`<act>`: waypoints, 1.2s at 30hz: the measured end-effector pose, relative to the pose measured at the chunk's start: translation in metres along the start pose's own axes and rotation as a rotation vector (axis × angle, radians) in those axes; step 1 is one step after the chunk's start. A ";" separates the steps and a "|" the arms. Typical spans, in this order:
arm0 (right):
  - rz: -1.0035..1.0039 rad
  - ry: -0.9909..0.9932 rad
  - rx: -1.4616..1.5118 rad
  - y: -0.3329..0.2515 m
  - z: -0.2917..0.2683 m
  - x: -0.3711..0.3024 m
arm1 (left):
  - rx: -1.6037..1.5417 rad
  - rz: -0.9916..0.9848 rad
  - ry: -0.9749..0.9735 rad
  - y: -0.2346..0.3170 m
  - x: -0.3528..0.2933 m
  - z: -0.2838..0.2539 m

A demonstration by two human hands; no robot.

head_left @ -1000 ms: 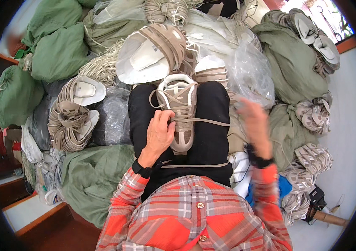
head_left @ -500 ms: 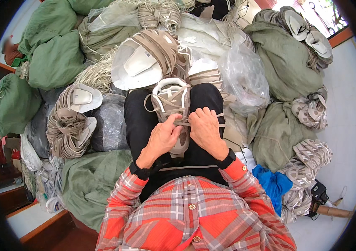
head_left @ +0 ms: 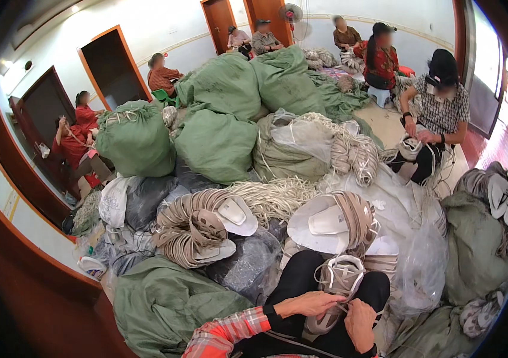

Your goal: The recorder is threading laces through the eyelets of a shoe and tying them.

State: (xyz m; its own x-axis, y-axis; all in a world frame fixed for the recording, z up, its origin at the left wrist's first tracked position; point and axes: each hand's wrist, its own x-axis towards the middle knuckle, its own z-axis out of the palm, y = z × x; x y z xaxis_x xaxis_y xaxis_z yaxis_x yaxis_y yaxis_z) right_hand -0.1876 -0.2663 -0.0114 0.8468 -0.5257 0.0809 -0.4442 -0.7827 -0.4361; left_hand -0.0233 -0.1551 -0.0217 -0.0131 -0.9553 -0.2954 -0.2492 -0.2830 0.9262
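A beige and white sneaker (head_left: 342,273) rests between my black-clad knees, its collar pointing away from me. Pale shoelaces run across its front and loop out at the side. My left hand (head_left: 309,305) comes over the shoe from the left, fingers closed on a shoelace at the lacing. Close beside it on the right, my right hand (head_left: 360,327) is also closed, pinching the shoelace between thumb and finger. Both hands cover part of the shoe's toe. Just beyond my knees stands a stack of beige shoe uppers (head_left: 354,218) with a white lining piece (head_left: 319,225) facing out.
A curled row of shoe uppers (head_left: 191,230) lies to the left, near a heap of pale laces (head_left: 275,197). Green sacks (head_left: 218,143) and clear plastic (head_left: 424,262) surround me. At the right a co-worker (head_left: 439,113) handles a shoe; several others sit farther back.
My view has tilted up and swung left, bringing the room and co-workers in. The shoe stays between my knees, and both hands remain at its laces.
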 end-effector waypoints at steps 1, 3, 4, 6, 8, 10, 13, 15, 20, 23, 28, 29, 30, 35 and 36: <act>-0.005 0.005 -0.005 0.003 0.002 0.001 | 0.100 0.000 -0.012 0.007 0.005 -0.005; 0.080 -0.026 -0.087 0.001 0.009 0.006 | 0.201 0.000 -0.025 0.012 0.018 -0.014; 0.075 -0.041 -0.105 0.002 0.016 0.012 | 0.192 -0.026 -0.026 0.009 0.028 -0.019; -0.015 0.033 -0.117 0.002 0.019 0.011 | 0.172 -0.061 -0.026 0.009 0.041 -0.022; -0.122 0.126 -0.096 0.003 0.013 0.005 | 0.295 0.001 0.030 0.008 0.041 -0.016; -0.026 0.058 -0.082 -0.002 0.005 -0.001 | 0.406 0.070 0.077 0.001 0.036 -0.005; 0.027 -0.027 -0.066 -0.005 0.005 -0.003 | 0.529 0.173 0.139 0.000 0.030 0.000; -0.023 0.024 -0.042 -0.008 0.014 -0.002 | 0.647 0.111 0.137 -0.013 0.038 0.008; -0.212 0.118 -0.063 -0.002 0.001 0.010 | 1.226 0.273 0.181 0.043 0.011 -0.012; -0.289 0.195 0.049 0.004 -0.013 0.013 | 1.085 0.062 0.428 0.032 -0.014 -0.049; -0.261 0.078 -0.059 0.014 -0.006 0.009 | 0.150 -0.315 0.152 0.010 -0.025 -0.041; -0.255 0.043 -0.066 0.012 -0.004 0.004 | 0.142 -0.316 0.148 0.003 -0.026 -0.034; -0.238 0.017 0.030 0.011 -0.003 0.002 | -0.287 -0.309 0.177 -0.007 -0.027 -0.027; -0.200 -0.088 0.298 0.009 -0.014 0.004 | -1.468 -0.039 0.152 -0.031 -0.026 -0.001; -0.194 -0.199 0.284 0.014 -0.018 0.004 | -1.520 0.029 0.178 -0.032 -0.027 0.001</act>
State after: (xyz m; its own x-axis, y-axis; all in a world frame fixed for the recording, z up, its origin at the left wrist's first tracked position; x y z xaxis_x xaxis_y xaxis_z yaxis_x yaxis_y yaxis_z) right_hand -0.1958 -0.2851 -0.0008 0.9596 -0.2804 0.0228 -0.1956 -0.7231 -0.6625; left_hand -0.0162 -0.1199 -0.0439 0.1394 -0.9281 -0.3453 0.9473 0.0234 0.3195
